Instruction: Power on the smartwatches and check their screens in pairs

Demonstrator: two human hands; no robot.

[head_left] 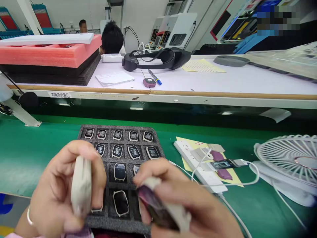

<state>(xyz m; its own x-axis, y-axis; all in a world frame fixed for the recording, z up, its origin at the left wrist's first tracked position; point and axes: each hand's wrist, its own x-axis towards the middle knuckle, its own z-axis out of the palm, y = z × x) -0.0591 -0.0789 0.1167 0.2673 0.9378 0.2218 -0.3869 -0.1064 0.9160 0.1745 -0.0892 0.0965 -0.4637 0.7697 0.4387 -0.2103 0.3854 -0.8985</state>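
Note:
My left hand [66,188] is closed round a pale watch case [81,185], turned edge-on, so its face is hidden. In my right hand [183,195] a second watch case [158,208] is pinched between thumb and fingers; its dark glossy side faces down to the left, and motion blurs it. Both hands are above a grey foam tray [109,185], whose square pockets hold several strapless smartwatches [120,172]. Small text shows on the screens in the two far rows; nearer ones look dark. My hands cover part of the tray.
Right of the tray, a white power strip [198,165] with cables lies on yellow paper, beside a small USB meter [223,164]. A white fan [292,165] stands far right. On the shelf behind are pink foam [49,54], a headset [158,59] and a pen [155,77]. People sit beyond.

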